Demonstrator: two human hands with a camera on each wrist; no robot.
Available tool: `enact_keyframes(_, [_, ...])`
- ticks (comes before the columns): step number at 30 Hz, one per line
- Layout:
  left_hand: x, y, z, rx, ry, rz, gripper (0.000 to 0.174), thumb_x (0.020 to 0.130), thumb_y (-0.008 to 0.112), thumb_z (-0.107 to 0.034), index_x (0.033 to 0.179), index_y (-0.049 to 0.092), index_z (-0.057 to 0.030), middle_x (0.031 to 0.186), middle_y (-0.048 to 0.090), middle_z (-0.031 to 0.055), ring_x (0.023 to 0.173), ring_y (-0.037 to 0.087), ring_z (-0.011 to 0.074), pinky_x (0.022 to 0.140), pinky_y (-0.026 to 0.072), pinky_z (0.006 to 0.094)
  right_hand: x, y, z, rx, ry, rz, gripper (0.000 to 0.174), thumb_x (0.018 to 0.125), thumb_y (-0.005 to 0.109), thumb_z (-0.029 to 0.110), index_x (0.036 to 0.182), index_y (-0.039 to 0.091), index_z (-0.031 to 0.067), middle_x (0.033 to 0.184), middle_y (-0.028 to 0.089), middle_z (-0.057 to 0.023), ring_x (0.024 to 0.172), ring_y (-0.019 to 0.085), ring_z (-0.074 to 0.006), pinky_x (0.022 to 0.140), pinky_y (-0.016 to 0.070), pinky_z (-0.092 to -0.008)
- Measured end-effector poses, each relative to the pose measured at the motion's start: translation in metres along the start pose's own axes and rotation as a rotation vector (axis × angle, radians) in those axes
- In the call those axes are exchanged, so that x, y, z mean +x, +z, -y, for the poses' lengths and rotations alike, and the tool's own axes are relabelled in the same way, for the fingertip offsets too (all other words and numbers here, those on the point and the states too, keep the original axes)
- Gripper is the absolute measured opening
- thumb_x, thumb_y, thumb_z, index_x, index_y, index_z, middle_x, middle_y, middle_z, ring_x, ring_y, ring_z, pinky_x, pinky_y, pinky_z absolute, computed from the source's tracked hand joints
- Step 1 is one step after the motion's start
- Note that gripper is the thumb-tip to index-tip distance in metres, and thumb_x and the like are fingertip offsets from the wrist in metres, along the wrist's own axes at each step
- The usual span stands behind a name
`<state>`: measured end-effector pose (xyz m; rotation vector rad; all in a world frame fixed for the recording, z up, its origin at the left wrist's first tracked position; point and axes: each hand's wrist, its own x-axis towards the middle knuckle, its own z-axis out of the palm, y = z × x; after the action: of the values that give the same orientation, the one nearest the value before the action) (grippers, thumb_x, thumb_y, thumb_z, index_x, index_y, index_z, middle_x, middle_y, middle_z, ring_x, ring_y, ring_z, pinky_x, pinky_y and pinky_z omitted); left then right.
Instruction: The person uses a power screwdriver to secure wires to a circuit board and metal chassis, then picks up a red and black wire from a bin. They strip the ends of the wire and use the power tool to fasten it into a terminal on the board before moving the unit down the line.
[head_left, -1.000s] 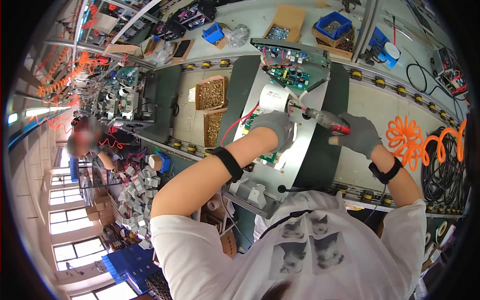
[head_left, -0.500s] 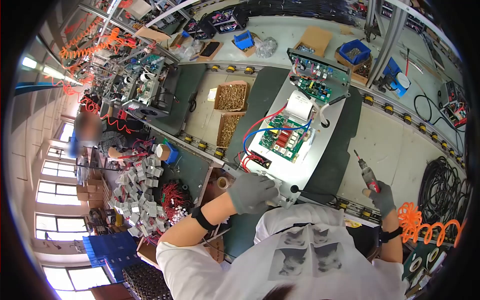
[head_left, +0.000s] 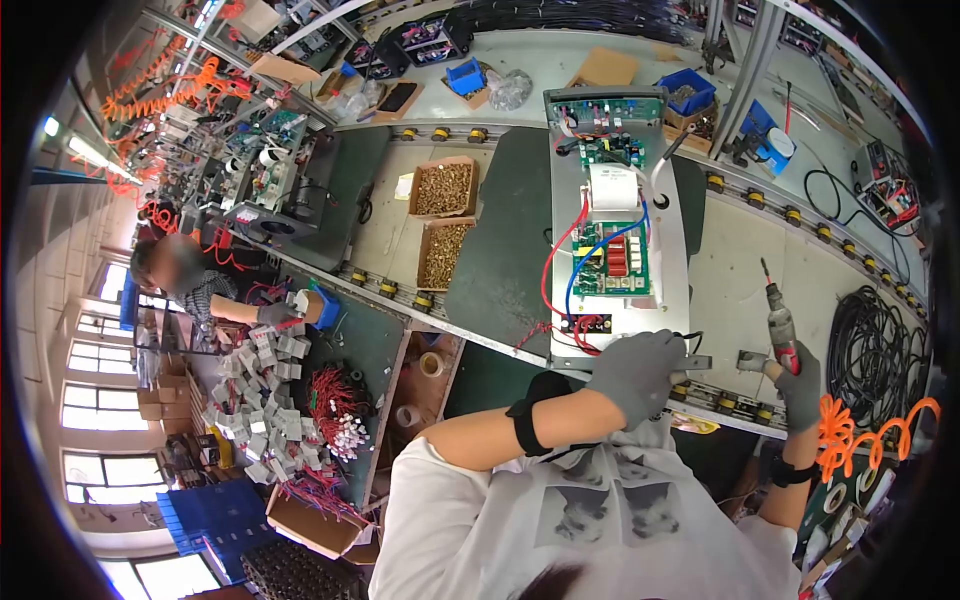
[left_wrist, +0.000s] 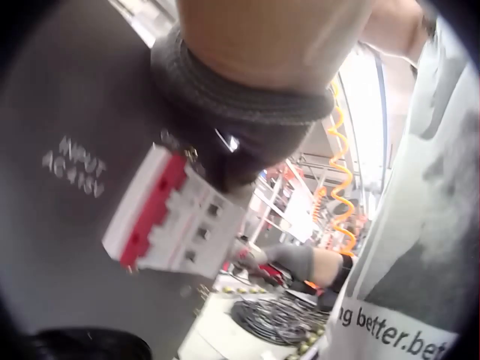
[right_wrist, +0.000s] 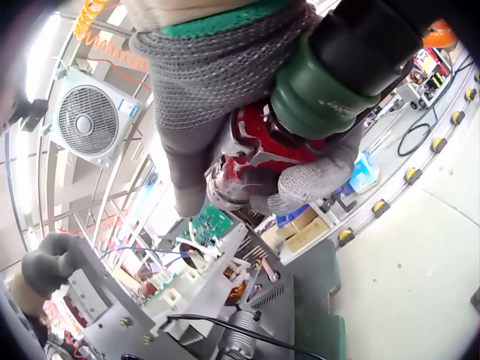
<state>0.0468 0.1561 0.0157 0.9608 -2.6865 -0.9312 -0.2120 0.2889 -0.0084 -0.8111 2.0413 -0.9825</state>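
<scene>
A metal chassis (head_left: 630,318) with a green circuit board (head_left: 612,262), a white cylinder (head_left: 613,190) and red and blue wires lies before the person. The gloved left hand (head_left: 638,378) grips the top edge of the end panel (right_wrist: 112,319) at the chassis's near end; its curled fingers show in the right wrist view. Beside it, in the left wrist view, the dark panel face carries a white-and-red breaker (left_wrist: 176,217) and lettering. Off to the right, the gloved right hand (head_left: 798,390) holds a power screwdriver (head_left: 781,322), its bit pointing away from the body and touching nothing.
Two boxes of brass parts (head_left: 445,188) sit left of the chassis. Roller rails (head_left: 790,215) run along the bench. A black cable coil (head_left: 862,355) and orange air hose (head_left: 835,440) lie at right. Another person (head_left: 200,290) works at far left.
The left hand has gone from the circuit boards to the near end panel and rightward along it. The right hand has drawn the screwdriver away from the chassis. The head view has shifted.
</scene>
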Motion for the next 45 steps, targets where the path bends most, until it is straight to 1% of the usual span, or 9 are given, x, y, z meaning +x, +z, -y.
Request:
enact_keyframes(8, [-0.020, -0.080, -0.001, 0.171, 0.599, -0.619, 0.032, 0.080, 0.055, -0.015, 0.112, 0.053, -0.0113, 0.103, 0.055, 0.0091, 0.091, 0.055, 0.0271, 0.084, 0.0444, 0.0388, -0.066, 0.038, 0.121, -0.641, -0.760, -0.201, 0.043, 0.050, 0.072, 0.014, 0.089, 0.060, 0.0016, 0.064, 0.055, -0.0086, 0.056, 0.051, -0.0236, 0.052, 0.0404, -0.0322])
enact_keyframes(14, [-0.042, -0.117, 0.065, 0.132, 0.357, 0.069, 0.038, 0.070, 0.068, -0.022, 0.105, 0.056, -0.0131, 0.091, 0.063, 0.0090, 0.077, 0.065, 0.0219, 0.062, 0.0504, 0.0344, -0.109, 0.150, 0.218, -0.957, -0.727, -0.257, 0.042, 0.052, 0.079, 0.028, 0.085, 0.062, 0.0089, 0.062, 0.054, -0.0062, 0.058, 0.054, -0.0261, 0.056, 0.0450, -0.0338])
enact_keyframes(17, [-0.044, -0.159, 0.119, -0.344, 0.425, -0.020, 0.050, 0.064, 0.077, -0.024, 0.106, 0.054, -0.0110, 0.076, 0.062, 0.0106, 0.067, 0.064, 0.0285, 0.053, 0.0503, 0.0342, -0.123, 0.198, 0.206, -1.179, -1.141, -1.423, 0.067, 0.059, 0.076, 0.059, 0.094, 0.057, 0.0045, 0.094, 0.055, -0.0074, 0.082, 0.056, -0.0226, 0.069, 0.0485, -0.0366])
enact_keyframes(21, [-0.048, -0.177, 0.130, -0.770, 0.433, 0.455, 0.047, 0.070, 0.075, -0.026, 0.107, 0.053, -0.0052, 0.083, 0.062, 0.0098, 0.072, 0.061, 0.0207, 0.065, 0.0498, 0.0314, -0.134, 0.247, 0.112, -0.005, -0.389, -0.859, 0.080, 0.073, 0.065, 0.060, 0.122, 0.040, 0.0007, 0.113, 0.049, -0.0134, 0.097, 0.052, -0.0201, 0.086, 0.0440, -0.0365])
enact_keyframes(26, [-0.051, -0.148, 0.141, -1.100, 0.672, 0.994, 0.043, 0.075, 0.068, -0.024, 0.107, 0.053, 0.0011, 0.091, 0.059, 0.0105, 0.083, 0.055, 0.0173, 0.075, 0.0464, 0.0318, -0.100, 0.277, 0.237, 0.993, -0.948, 0.429, 0.034, 0.074, 0.076, 0.025, 0.074, 0.045, 0.0115, 0.051, 0.049, -0.0038, 0.056, 0.051, -0.0181, 0.055, 0.0391, -0.0296])
enact_keyframes(31, [0.032, -0.103, 0.254, -0.759, 0.404, 0.745, 0.025, 0.084, 0.053, -0.027, 0.089, 0.062, -0.0051, 0.075, 0.062, 0.0078, 0.063, 0.058, 0.0157, 0.059, 0.0466, 0.0297, -0.109, 0.280, 0.220, 1.257, -0.752, -0.101, 0.026, 0.083, 0.063, 0.014, 0.087, 0.037, 0.0127, 0.070, 0.036, 0.0012, 0.057, 0.033, -0.0115, 0.056, 0.0319, -0.0272])
enact_keyframes(32, [0.049, -0.098, 0.265, -0.875, -0.379, 0.599, 0.034, 0.086, 0.053, -0.041, 0.090, 0.056, -0.0068, 0.069, 0.056, 0.0035, 0.052, 0.049, 0.0103, 0.042, 0.0384, 0.0250, -0.109, 0.274, 0.212, 1.257, -0.753, -0.108, 0.026, 0.083, 0.063, 0.014, 0.087, 0.037, 0.0127, 0.070, 0.036, 0.0012, 0.057, 0.033, -0.0115, 0.056, 0.0319, -0.0272])
enact_keyframes(37, [0.096, -0.001, 0.308, -1.626, -1.120, 0.417, 0.020, 0.082, 0.059, -0.028, 0.085, 0.053, -0.0088, 0.067, 0.053, 0.0018, 0.054, 0.051, 0.0137, 0.046, 0.0388, 0.0265, -0.099, 0.266, 0.192, 1.252, -0.707, -0.317, 0.025, 0.082, 0.061, 0.014, 0.088, 0.037, 0.0124, 0.070, 0.035, 0.0011, 0.062, 0.033, -0.0109, 0.057, 0.0314, -0.0262])
enact_keyframes(45, [0.117, -0.038, 0.376, -1.933, -0.571, -0.192, 0.019, 0.096, 0.037, -0.028, 0.093, 0.049, -0.0140, 0.064, 0.045, -0.0017, 0.063, 0.048, 0.0143, 0.059, 0.0400, 0.0274, -0.082, 0.275, 0.169, 1.207, -0.574, -0.421, 0.026, 0.081, 0.062, 0.015, 0.092, 0.040, 0.0120, 0.073, 0.033, 0.0011, 0.065, 0.034, -0.0127, 0.061, 0.0340, -0.0268])
